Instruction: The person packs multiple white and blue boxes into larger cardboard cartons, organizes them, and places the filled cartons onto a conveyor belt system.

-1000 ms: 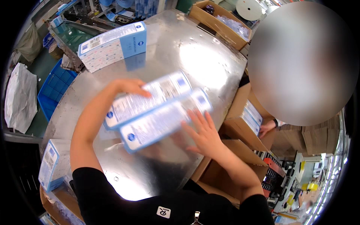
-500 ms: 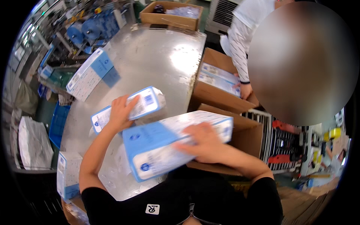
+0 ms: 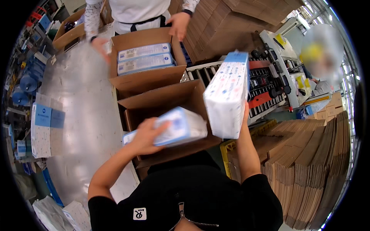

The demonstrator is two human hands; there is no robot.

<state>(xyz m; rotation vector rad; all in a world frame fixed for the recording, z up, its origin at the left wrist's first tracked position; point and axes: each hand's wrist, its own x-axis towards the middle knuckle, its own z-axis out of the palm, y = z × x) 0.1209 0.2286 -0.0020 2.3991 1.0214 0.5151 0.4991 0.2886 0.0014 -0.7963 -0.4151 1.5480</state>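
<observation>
My left hand [image 3: 145, 135] is closed over the top of a white-and-blue oblong pack [image 3: 184, 124], tilted over an open cardboard carton [image 3: 162, 101]. My right hand [image 3: 243, 133] grips a second pack, white with small coloured marks and a blue end [image 3: 227, 90]. It is raised off the carton's right side, and most of the fingers are hidden behind it. What lies deep inside the near carton is shaded and partly covered by my left hand's pack.
Beyond stands another open carton [image 3: 150, 80] with two packs [image 3: 144, 57] inside; a co-worker's hands [image 3: 180, 24] are beside it. A metal table [image 3: 81, 115] holds a pack [image 3: 41, 131] on the left. Roller conveyor [image 3: 202, 73] and stacked flat cardboard [image 3: 304, 169] lie right.
My view has turned right. Both packs have moved from the metal table to the cartons, the right one lifted and turned upright. The co-worker's hands have come off the packs in the far carton.
</observation>
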